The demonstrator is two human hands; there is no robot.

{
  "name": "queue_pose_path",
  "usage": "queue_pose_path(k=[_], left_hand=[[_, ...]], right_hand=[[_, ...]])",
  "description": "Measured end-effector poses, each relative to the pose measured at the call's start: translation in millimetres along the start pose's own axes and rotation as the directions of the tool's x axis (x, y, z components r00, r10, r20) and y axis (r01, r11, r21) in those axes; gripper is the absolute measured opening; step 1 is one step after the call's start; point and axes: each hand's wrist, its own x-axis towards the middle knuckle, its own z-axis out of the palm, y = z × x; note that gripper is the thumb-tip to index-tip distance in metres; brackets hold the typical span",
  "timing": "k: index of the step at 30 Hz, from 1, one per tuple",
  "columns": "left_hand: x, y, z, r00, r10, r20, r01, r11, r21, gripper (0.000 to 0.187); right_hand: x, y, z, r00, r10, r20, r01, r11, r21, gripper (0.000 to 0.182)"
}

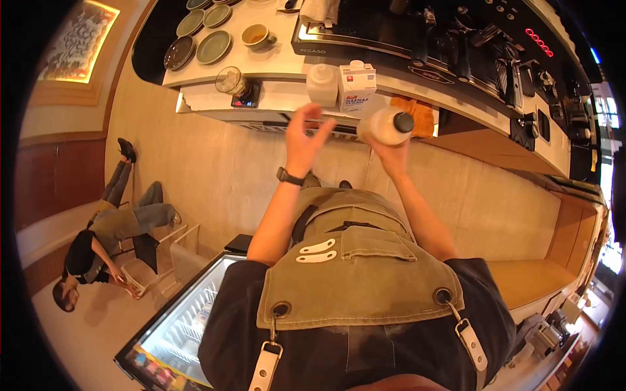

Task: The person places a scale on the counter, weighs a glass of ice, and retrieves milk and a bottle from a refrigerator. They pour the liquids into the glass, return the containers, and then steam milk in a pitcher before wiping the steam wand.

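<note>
In my right hand (392, 153) is a pale, milky-filled bottle (383, 126) with a dark cap, tilted to the right in front of the counter edge. My left hand (305, 142), with a dark watch on the wrist, is held up with fingers apart and nothing in it. Just beyond its fingertips stands a white squeeze bottle (322, 86). Beside that is a milk carton (357, 83) with a white cap. Further left, a glass of ice (231, 82) with some brown liquid rests on a small digital scale (248, 98).
An orange cloth (422, 118) lies at the counter edge right of the bottle. Plates (214, 47) and a cup (257, 37) sit at the back left. A black espresso machine (372, 39) fills the back. A person (98, 244) sits at left, near a lit display fridge (186, 322).
</note>
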Motion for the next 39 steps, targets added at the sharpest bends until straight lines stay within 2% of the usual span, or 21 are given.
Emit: queue_pose_path(k=[2,3,5,7,9,11,14,15,19,21,24,26,28,29,31,33,35,39], left_hand=[[26.3,-4.5,-7.2,0.983,-0.015,-0.181,0.024,0.999,0.046,0.068],[40.5,-8.8,-16.5,0.985,0.058,-0.159,-0.034,0.988,0.149,0.075],[67.3,-3.1,-27.7,0.992,0.124,-0.028,-0.117,0.973,0.198,0.079],[92.9,0.8,-39.3,0.981,0.145,0.131,-0.173,0.958,0.229,0.089],[115.4,2.5,-48.4,0.941,0.152,0.303,-0.237,0.935,0.265,0.093],[134.3,-4.6,-52.9,0.885,0.132,0.446,-0.269,0.928,0.26,0.097],[149.8,-14.5,-54.0,0.819,0.225,0.528,-0.407,0.876,0.259,0.089],[155.1,-13.9,-54.2,0.817,0.21,0.537,-0.364,0.91,0.199,0.082],[161.7,-9.6,-68.5,0.811,0.193,0.552,-0.354,0.913,0.201,0.075],[164.1,-13.7,-78.7,0.806,0.181,0.564,-0.339,0.922,0.187,0.076],[160.4,-24.4,-89.2,0.796,0.21,0.567,-0.351,0.924,0.15,0.078],[158.0,-26.6,-87.1,0.803,0.265,0.534,-0.381,0.917,0.119,0.079],[151.3,-26.6,-79.2,0.827,0.322,0.462,-0.407,0.908,0.095,0.079],[150.6,-25.5,-75.4,0.832,0.34,0.438,-0.398,0.916,0.047,0.065],[153.7,-33.1,-68.0,0.814,0.405,0.416,-0.456,0.89,0.026,0.051],[155.3,-42.5,-63.0,0.8,0.446,0.401,-0.483,0.876,-0.011,0.04],[156.3,-48.2,-60.5,0.789,0.475,0.389,-0.49,0.869,-0.066,0.03],[136.9,-43.5,-80.4,0.789,0.501,0.357,-0.492,0.862,-0.123,0.025]], right_hand=[[28.1,6.5,-2.0,0.993,-0.051,-0.104,0.045,0.997,-0.062,0.088],[42.3,16.0,-5.1,0.989,-0.068,-0.13,0.057,0.994,-0.091,0.087],[58.7,15.2,-5.3,0.987,-0.059,-0.151,0.037,0.99,-0.139,0.083],[74.4,24.9,-9.1,0.994,-0.069,-0.089,0.055,0.986,-0.158,0.082],[84.9,29.0,-4.6,0.988,-0.137,-0.068,0.122,0.973,-0.195,0.079],[89.6,24.1,-2.0,0.997,-0.065,-0.036,0.058,0.983,-0.172,0.088],[91.4,37.4,-0.7,1.0,0.012,-0.018,-0.015,0.988,-0.156,0.095],[92.8,43.1,-1.2,0.999,0.029,-0.016,-0.031,0.988,-0.153,0.097],[95.5,56.3,-3.8,0.998,0.049,-0.028,-0.053,0.989,-0.141,0.098],[96.3,56.0,-1.6,0.998,0.066,-0.011,-0.067,0.989,-0.129,0.1],[84.7,50.5,6.1,0.999,-0.029,-0.046,0.02,0.983,-0.182,0.101],[58.7,59.0,16.2,0.953,-0.17,-0.252,0.029,0.877,-0.479,0.096],[19.2,73.9,32.8,0.815,-0.117,-0.568,-0.163,0.894,-0.418,0.08],[-2.4,78.6,48.2,0.667,0.061,-0.743,-0.282,0.943,-0.176,0.066],[-38.6,73.4,78.3,0.733,0.109,-0.672,-0.312,0.931,-0.189,0.056],[-50.7,62.9,98.6,0.857,0.361,-0.367,-0.439,0.885,-0.155,0.061],[-40.4,60.1,121.5,0.945,0.319,-0.066,-0.326,0.922,-0.209,0.07],[-7.7,26.3,167.7,0.988,0.144,0.051,-0.121,0.939,-0.321,0.103]])
